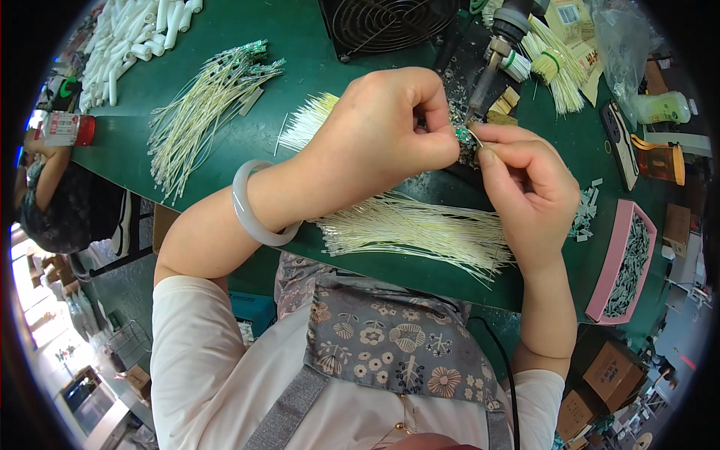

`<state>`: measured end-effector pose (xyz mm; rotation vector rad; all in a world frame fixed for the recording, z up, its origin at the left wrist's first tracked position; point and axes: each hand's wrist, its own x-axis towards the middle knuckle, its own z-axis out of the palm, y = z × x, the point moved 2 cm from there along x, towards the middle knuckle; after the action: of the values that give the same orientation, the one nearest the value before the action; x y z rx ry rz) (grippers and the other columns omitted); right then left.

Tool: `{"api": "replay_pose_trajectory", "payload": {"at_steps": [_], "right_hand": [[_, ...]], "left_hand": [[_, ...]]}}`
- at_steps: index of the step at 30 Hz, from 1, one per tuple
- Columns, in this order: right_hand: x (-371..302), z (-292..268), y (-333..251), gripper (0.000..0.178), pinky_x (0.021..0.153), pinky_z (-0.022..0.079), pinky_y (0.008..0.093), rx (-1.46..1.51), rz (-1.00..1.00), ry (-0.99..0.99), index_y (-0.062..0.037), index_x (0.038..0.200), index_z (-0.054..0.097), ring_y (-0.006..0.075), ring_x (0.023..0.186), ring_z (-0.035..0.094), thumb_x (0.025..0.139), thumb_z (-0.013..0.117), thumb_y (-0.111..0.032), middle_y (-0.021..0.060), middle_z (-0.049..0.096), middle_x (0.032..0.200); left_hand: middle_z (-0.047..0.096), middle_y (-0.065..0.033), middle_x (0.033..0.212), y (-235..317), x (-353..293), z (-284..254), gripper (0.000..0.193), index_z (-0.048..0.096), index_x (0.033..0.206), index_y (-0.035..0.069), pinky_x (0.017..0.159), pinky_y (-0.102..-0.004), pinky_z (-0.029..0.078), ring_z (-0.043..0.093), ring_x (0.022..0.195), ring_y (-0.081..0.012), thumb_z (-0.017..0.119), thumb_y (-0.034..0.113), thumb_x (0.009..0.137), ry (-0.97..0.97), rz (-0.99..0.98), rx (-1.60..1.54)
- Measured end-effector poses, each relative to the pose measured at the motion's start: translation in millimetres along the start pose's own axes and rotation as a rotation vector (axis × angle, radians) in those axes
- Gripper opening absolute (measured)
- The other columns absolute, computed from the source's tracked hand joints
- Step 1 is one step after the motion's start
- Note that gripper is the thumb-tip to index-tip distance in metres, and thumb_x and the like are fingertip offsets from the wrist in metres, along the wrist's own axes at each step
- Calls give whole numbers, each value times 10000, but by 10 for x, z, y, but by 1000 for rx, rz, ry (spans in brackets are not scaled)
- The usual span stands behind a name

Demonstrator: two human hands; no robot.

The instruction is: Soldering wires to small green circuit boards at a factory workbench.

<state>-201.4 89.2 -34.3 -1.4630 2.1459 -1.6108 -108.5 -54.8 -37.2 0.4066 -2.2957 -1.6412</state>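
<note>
My left hand (pixel 390 124), with a pale bangle (pixel 244 202) on its wrist, pinches a small green circuit board (pixel 460 133). Between the thumb and forefinger of my right hand (pixel 529 176) is a thin pale wire (pixel 475 138), its end at the board. A soldering iron (pixel 486 81) points down from above, its tip right by the board and wire; whether it touches them I cannot tell. Below my hands lies a wide bundle of pale yellow wires (pixel 420 232). More white wires (pixel 304 124) stick out behind my left forearm.
Finished-looking wires with green ends (pixel 214 112) and white tubes (pixel 142 34) lie at left on the green table (pixel 300 71). A black fan (pixel 394 22) stands at the back. Right are a pink tray (pixel 604 281) of small grey pieces, a phone (pixel 619 142) and bundled wires (pixel 553 64).
</note>
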Motion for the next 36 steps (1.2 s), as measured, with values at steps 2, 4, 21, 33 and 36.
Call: {"api": "replay_pose_trajectory", "payload": {"at_steps": [2, 4, 21, 33, 36], "right_hand": [[-7, -23, 43, 70, 445, 332, 156, 79, 63, 1, 0, 741, 598, 15, 520, 408, 715, 660, 20, 67, 639, 805], [-2, -49, 66, 78, 442, 313, 161, 55, 100, -44, -5, 745, 605, 17, 500, 376, 706, 671, 11, 31, 600, 728], [-213, -13, -109, 216, 457, 418, 290, -198, -314, -129, -58, 874, 678, 188, 511, 525, 661, 712, -51, 67, 578, 643], [-302, -75, -234, 255, 416, 392, 290, -154, -589, -99, -42, 895, 653, 174, 474, 498, 649, 718, -38, 46, 517, 585], [-344, -73, -223, 291, 416, 390, 286, -225, -678, -111, -54, 931, 639, 165, 485, 492, 646, 694, -39, 28, 476, 586]], "left_hand": [[537, 33, 670, -31, 4, 13, 122, 510, 678, 27, 485, -150, 350, 424, 568, 9, 626, 17, 714, 0, 11, -4], [533, 37, 666, -41, 32, 21, 124, 508, 678, 26, 476, -147, 340, 417, 562, 15, 626, 17, 714, -1, 23, -13], [509, -112, 640, 138, -321, 18, 123, 511, 669, 17, 517, -328, 427, 535, 578, -243, 624, 65, 672, -67, 242, 118], [521, -107, 655, 417, -571, 20, 118, 512, 666, 43, 505, -354, 441, 547, 573, -278, 627, 65, 645, -21, 433, 408], [517, -104, 656, 437, -653, 41, 124, 505, 658, 50, 513, -361, 439, 543, 585, -280, 627, 68, 646, 1, 412, 409]]}}
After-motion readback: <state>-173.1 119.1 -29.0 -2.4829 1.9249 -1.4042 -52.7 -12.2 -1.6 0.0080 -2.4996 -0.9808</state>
